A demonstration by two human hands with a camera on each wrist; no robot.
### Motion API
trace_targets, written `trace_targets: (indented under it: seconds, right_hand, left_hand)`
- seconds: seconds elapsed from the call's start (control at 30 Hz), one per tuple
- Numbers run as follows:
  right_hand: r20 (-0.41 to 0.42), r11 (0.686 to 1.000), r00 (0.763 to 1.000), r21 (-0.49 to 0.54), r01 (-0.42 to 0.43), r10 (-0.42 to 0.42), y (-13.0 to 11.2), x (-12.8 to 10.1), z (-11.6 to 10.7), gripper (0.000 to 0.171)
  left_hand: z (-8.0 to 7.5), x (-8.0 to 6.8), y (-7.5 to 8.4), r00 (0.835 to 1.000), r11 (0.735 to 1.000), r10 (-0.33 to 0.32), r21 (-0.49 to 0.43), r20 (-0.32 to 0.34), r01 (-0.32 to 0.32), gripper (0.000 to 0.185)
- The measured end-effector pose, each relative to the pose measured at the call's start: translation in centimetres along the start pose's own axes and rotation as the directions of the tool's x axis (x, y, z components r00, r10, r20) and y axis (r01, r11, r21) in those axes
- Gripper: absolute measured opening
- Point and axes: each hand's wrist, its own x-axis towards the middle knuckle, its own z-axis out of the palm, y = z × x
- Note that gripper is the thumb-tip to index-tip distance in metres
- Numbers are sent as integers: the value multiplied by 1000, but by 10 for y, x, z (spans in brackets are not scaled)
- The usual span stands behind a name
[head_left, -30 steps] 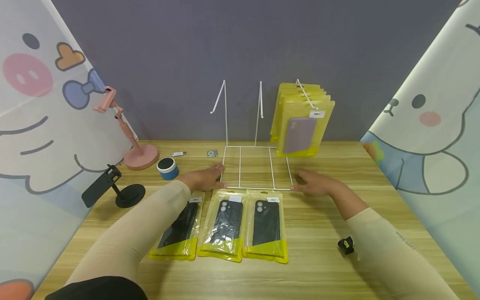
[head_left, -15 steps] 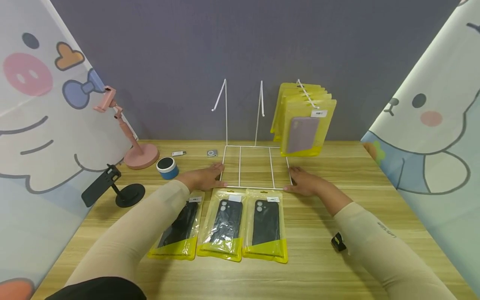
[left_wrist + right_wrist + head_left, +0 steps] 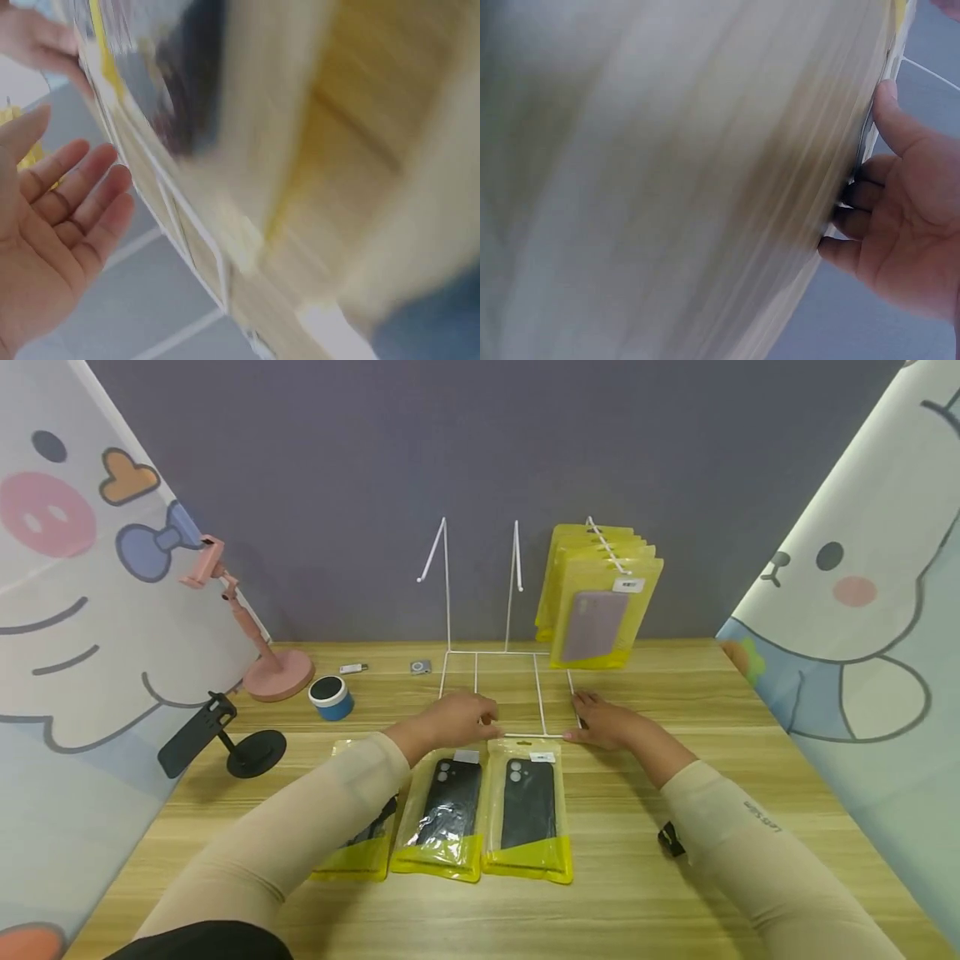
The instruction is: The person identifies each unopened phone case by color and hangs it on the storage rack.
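Note:
A white wire display rack (image 3: 542,693) stands on the table against the grey wall. Near its front edge my left hand (image 3: 453,720) hovers above the base wires, the relaxed fingers (image 3: 90,202) holding nothing in the left wrist view. My right hand (image 3: 609,722) rests on the table at the rack's front right corner, thumb by the front wire and fingers (image 3: 862,195) along the side wire. Several yellow-edged phone case packs (image 3: 600,618) hang from the right hook. Before the rack lie black phone case packs: right (image 3: 528,810), middle (image 3: 450,810) and left (image 3: 360,852), partly under my left sleeve.
On the left stand a pink phone stand (image 3: 277,675), a black phone stand (image 3: 257,753) and a blue-and-white jar (image 3: 331,698). A USB stick (image 3: 353,668) and a small grey clip-on device (image 3: 421,667) lie behind. Two bare hooks (image 3: 517,556) rise from the rack.
My right hand has come in leftward against the rack's corner. My left hand has left the rack's left side and moved right, over its front. The view has shifted slightly.

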Motion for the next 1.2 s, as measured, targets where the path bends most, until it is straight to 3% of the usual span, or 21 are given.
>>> trace_targets:
  seconds: [0.17, 0.33, 0.4, 0.57, 0.7, 0.8, 0.93, 1.03, 1.13, 1.2]
  right_hand:
    - [5, 1000, 1000, -23, 2, -2, -6, 5, -2, 89]
    - [16, 999, 1000, -45, -10, 11, -10, 7, -4, 89]
    - [15, 999, 1000, -51, -8, 8, -10, 8, -5, 89]
    - [10, 998, 1000, -59, -4, 5, -8, 8, -5, 90]
    - [2, 998, 1000, -62, 13, -13, -6, 7, -4, 87]
    - [-12, 997, 999, -67, 33, -34, -4, 7, -2, 83]
    - [-22, 997, 999, -72, 34, -35, -2, 6, 0, 79]
    - [-8, 997, 1000, -72, 16, -16, -2, 5, -1, 83]
    - [6, 998, 1000, -64, -1, 2, -2, 4, -2, 89]
    - [15, 999, 1000, -45, -13, 14, -2, 3, -3, 90]
  left_hand:
    - [10, 2, 16, 999, 995, -33, 93, 34, 30, 26]
    - [17, 3, 17, 999, 985, -31, 172, 16, 28, 8]
    - [17, 3, 17, 1000, 984, -15, 175, 11, 13, 11]
    - [13, 0, 17, 999, 996, 38, 78, -35, -35, 31]
    - [6, -7, 19, 996, 991, 19, -127, -85, -29, 17]
    - [-1, -15, 23, 990, 942, -13, -334, -143, -36, 9]
    - [-16, -31, 31, 972, 800, -63, -593, -228, -87, 10]
    - [-29, -43, 37, 947, 716, -117, -687, -299, -128, 9]
    - [-42, -54, 40, 911, 704, -149, -688, -385, -176, 9]
    - [-52, -62, 40, 882, 714, -165, -671, -441, -201, 10]
